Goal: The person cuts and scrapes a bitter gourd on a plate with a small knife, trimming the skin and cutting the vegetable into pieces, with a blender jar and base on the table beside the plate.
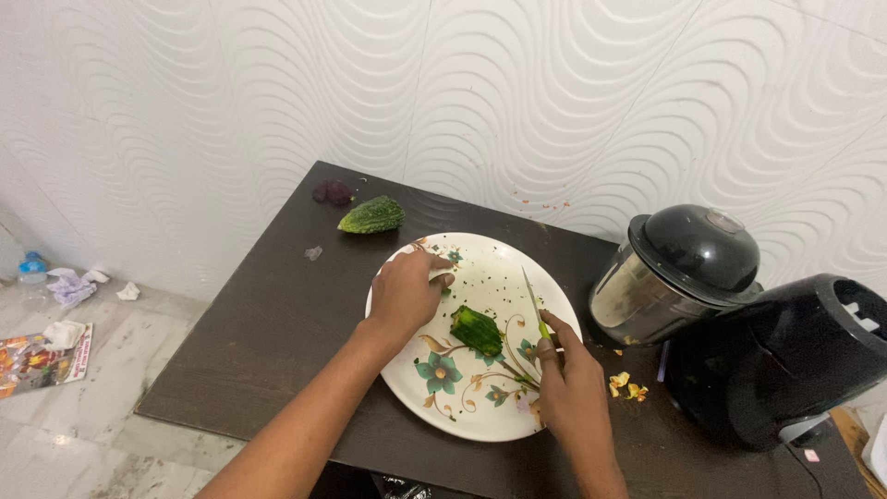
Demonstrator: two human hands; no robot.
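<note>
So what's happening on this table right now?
A person is working over a floral plate on a dark table. The right hand holds a knife with its blade over the plate, while the left hand rests on the plate's far rim. A cut piece of bitter gourd lies between the hands. Another gourd piece sits near the wall, and a mixer jar stands to the right.

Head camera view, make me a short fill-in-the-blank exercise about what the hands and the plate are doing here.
1. The right hand has a grip on a ____ over the plate.
2. The cut green gourd piece lies on the ____.
3. The whole gourd lies on the dark ____, near the wall.

Missing words: knife; plate; table
</note>
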